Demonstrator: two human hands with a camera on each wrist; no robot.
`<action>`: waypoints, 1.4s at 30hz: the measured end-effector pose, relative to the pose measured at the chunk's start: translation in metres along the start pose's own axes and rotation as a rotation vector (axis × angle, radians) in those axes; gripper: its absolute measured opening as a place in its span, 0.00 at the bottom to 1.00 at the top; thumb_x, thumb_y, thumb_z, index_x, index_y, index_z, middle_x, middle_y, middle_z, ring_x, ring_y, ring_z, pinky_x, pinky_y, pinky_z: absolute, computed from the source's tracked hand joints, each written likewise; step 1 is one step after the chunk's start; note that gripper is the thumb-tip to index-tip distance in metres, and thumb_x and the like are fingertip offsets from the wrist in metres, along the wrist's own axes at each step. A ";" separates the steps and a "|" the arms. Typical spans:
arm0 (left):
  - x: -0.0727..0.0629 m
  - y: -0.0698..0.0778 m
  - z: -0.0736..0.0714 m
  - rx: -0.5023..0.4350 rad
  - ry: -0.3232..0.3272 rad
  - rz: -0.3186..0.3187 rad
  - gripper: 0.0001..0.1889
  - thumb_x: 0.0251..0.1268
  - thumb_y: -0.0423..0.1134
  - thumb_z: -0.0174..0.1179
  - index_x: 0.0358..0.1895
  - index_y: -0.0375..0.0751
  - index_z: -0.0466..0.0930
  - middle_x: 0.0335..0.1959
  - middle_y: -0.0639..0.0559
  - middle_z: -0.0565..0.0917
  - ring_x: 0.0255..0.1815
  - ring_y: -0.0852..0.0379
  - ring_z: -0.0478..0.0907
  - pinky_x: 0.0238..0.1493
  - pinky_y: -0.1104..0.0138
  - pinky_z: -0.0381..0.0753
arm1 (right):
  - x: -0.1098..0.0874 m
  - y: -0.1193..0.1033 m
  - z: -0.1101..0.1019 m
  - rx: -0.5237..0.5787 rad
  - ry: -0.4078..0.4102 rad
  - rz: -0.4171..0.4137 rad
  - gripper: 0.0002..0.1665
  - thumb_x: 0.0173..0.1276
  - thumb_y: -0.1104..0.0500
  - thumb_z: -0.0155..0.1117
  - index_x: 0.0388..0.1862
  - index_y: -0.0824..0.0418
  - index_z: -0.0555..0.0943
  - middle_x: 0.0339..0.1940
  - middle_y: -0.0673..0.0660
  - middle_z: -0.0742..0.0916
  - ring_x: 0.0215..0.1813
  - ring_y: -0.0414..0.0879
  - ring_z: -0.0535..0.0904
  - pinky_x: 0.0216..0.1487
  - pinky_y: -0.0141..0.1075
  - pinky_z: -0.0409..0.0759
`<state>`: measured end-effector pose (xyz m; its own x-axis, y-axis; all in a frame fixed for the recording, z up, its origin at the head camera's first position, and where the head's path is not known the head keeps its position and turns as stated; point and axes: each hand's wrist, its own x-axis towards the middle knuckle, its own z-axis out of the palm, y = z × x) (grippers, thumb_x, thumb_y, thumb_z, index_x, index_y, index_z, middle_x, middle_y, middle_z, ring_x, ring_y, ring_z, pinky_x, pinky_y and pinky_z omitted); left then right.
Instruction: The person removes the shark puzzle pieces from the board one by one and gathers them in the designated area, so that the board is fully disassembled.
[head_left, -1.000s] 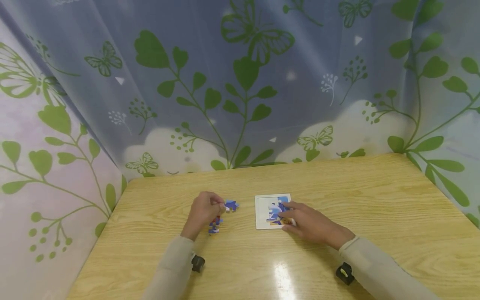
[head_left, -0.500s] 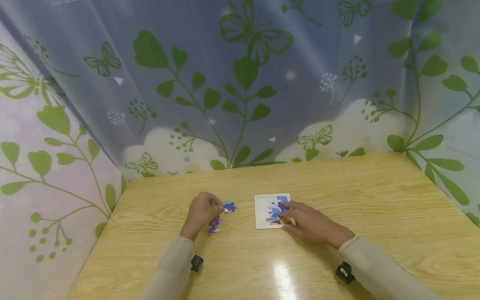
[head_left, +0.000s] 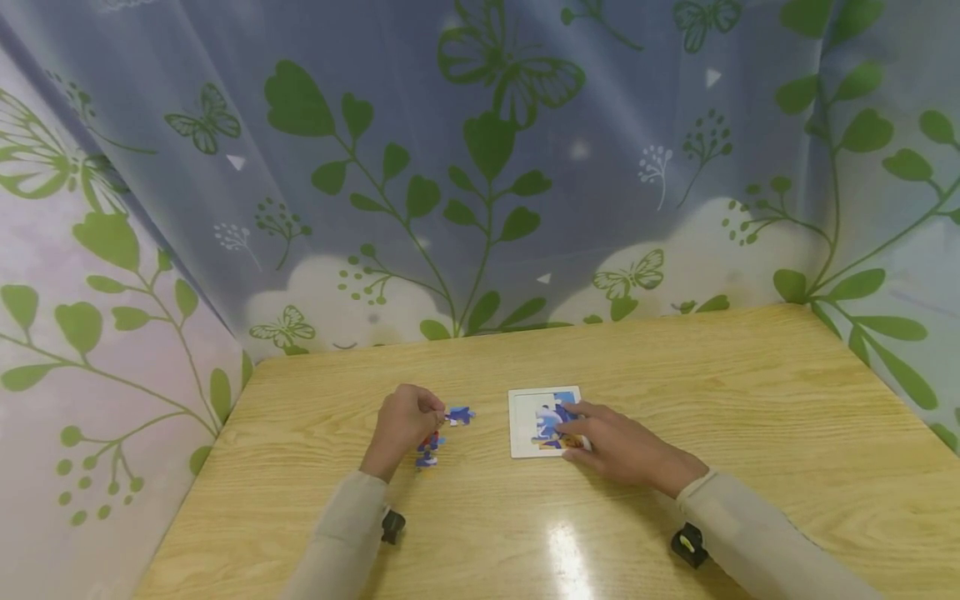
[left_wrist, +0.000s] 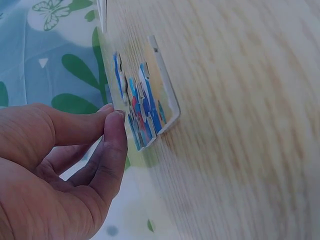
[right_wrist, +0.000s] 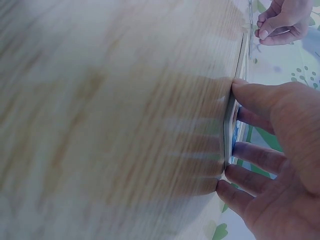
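Observation:
My left hand (head_left: 405, 423) pinches a blue and white jigsaw piece (head_left: 461, 415) between thumb and fingertips, to the left of the white puzzle tray (head_left: 523, 425). More loose pieces (head_left: 427, 460), with blue and red on them, lie below those fingers, partly hidden by the hand. My right hand (head_left: 618, 446) rests on the tray's right side with fingers spread. In the right wrist view its thumb (right_wrist: 250, 92) touches the tray's edge. Joined blue, white and orange pieces (head_left: 549, 423) fill the tray's right part, partly under my right fingers; its left part shows bare white.
The wooden table (head_left: 465, 517) runs back to a patterned curtain (head_left: 420, 208) with green leaves and butterflies. Dark wrist devices show beside both sleeves, the left device (head_left: 393, 527) and the right device (head_left: 688, 546).
The jigsaw piece at my left fingertips has turned a little and shifted slightly down and left. My right hand stays in place on the tray.

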<state>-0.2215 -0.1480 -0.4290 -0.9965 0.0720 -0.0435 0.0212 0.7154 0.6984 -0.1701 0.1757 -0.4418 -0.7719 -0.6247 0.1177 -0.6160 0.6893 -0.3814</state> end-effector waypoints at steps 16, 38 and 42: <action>0.000 0.016 0.014 0.016 -0.052 0.085 0.01 0.62 0.30 0.68 0.35 0.36 0.88 0.30 0.49 0.87 0.29 0.55 0.82 0.33 0.61 0.83 | 0.000 -0.001 -0.001 -0.005 0.006 -0.019 0.20 0.73 0.59 0.66 0.59 0.69 0.83 0.62 0.68 0.82 0.70 0.67 0.70 0.66 0.59 0.72; -0.001 0.072 0.072 0.069 -0.170 0.253 0.07 0.56 0.29 0.74 0.37 0.33 0.88 0.33 0.46 0.88 0.35 0.53 0.85 0.40 0.64 0.84 | 0.001 0.002 0.001 -0.009 0.005 -0.025 0.20 0.73 0.59 0.66 0.59 0.69 0.83 0.58 0.66 0.85 0.70 0.66 0.71 0.66 0.58 0.71; 0.000 0.075 0.080 0.086 -0.195 0.226 0.11 0.55 0.33 0.76 0.41 0.34 0.88 0.34 0.48 0.87 0.36 0.55 0.82 0.41 0.64 0.83 | 0.001 0.002 0.000 -0.015 0.007 -0.045 0.20 0.73 0.59 0.66 0.59 0.68 0.83 0.53 0.62 0.88 0.71 0.66 0.71 0.66 0.58 0.72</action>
<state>-0.2139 -0.0387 -0.4337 -0.9314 0.3622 -0.0361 0.2556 0.7214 0.6436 -0.1726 0.1766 -0.4426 -0.7443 -0.6527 0.1414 -0.6526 0.6657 -0.3619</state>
